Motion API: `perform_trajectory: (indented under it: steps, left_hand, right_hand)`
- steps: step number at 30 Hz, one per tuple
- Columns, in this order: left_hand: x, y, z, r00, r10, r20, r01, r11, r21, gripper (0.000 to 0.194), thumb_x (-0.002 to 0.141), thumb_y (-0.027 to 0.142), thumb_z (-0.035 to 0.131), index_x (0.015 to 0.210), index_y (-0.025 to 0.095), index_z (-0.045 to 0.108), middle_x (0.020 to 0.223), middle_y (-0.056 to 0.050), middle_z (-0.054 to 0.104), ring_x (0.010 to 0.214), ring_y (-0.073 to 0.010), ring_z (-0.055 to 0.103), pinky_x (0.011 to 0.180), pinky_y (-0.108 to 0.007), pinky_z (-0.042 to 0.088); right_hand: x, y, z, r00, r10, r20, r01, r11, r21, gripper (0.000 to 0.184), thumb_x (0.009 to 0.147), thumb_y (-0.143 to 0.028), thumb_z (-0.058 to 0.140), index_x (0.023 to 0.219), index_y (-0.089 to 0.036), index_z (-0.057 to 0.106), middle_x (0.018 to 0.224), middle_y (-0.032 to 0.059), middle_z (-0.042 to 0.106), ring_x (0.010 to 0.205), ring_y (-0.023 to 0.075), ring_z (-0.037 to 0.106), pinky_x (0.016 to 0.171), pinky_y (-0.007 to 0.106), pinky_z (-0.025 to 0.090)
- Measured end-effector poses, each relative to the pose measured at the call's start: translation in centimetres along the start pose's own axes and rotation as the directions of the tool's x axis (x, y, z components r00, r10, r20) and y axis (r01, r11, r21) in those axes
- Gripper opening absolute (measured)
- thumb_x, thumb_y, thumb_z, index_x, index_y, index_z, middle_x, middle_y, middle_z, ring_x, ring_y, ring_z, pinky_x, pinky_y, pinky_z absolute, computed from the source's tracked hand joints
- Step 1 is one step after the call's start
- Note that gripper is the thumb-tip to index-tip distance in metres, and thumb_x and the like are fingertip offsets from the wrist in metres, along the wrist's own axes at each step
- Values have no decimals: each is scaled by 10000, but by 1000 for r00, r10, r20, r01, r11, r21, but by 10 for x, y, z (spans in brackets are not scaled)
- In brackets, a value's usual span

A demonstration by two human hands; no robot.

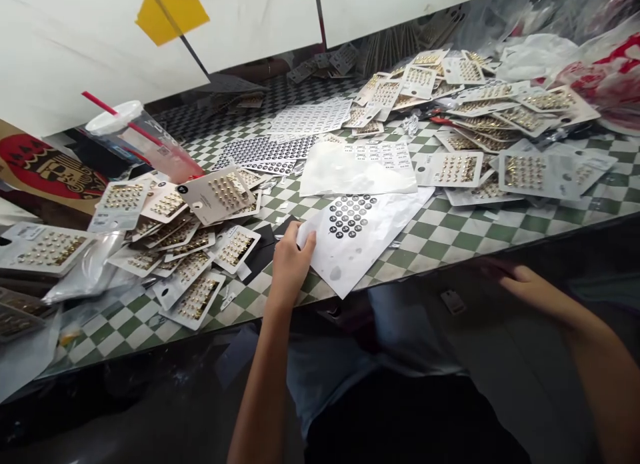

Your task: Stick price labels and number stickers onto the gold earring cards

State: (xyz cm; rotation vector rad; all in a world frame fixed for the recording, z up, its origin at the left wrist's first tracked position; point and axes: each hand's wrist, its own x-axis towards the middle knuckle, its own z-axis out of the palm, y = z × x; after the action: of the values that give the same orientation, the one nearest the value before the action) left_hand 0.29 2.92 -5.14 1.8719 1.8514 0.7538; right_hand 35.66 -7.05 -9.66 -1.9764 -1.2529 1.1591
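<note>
My left hand [291, 259] is at the table's front edge, its thumb and forefinger pinched at the left side of a white sticker sheet [370, 251]. Round black stickers sit in rows on that sheet, and its lower corner sticks out past the table edge. Beyond it lies another white sheet [345, 171] with printed price labels. My right hand [520, 287] hangs low on the right, off the table front; its fingers are dark and blurred, so their hold is unclear. Left of my left hand, cards of gold earrings [233, 247] lie in a loose heap.
A bigger heap of earring cards [530, 117] covers the table's right side. A plastic cup [145, 141] with a red straw stands behind the left heap. More sheets of black round stickers [265, 152] lie mid-table. Plastic bags [600, 71] fill the back right.
</note>
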Motion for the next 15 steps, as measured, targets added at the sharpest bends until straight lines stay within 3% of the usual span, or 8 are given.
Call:
perform_trajectory:
  steps: [2, 5, 10, 15]
  left_hand:
    - [0, 0, 0, 1000, 3, -4, -3, 1000, -18, 186, 846, 362, 469, 918, 203, 529, 845, -30, 635, 775, -197, 577, 696, -266, 408]
    - [0, 0, -2, 1000, -7, -9, 7, 999, -49, 177, 836, 358, 484, 894, 197, 532, 841, -21, 629, 778, -187, 570, 711, -260, 411]
    - [0, 1, -4, 998, -59, 21, 61, 993, -101, 197, 828, 380, 491, 863, 191, 532, 811, -7, 609, 726, -170, 544, 690, -254, 414]
    - [-1, 2, -5, 997, -73, 17, 75, 992, -103, 191, 823, 384, 502, 852, 196, 526, 770, 12, 584, 697, -156, 524, 652, -234, 405]
  right_hand:
    - [-2, -2, -6, 995, 83, 47, -85, 995, 54, 163, 763, -231, 554, 705, -232, 707, 847, 103, 720, 914, 270, 660, 793, 306, 489]
    - [-3, -3, -12, 996, 95, 2, -94, 993, 76, 111, 733, -217, 583, 654, -224, 661, 836, 104, 703, 914, 265, 642, 809, 300, 468]
    - [8, 11, -27, 992, 82, -97, -83, 996, -12, 188, 711, -272, 567, 530, -231, 535, 651, 68, 627, 689, 220, 607, 640, 296, 468]
    - [14, 17, -39, 983, 33, -183, -62, 986, -152, 203, 654, -395, 507, 598, -205, 551, 613, 40, 599, 645, 223, 592, 567, 293, 482]
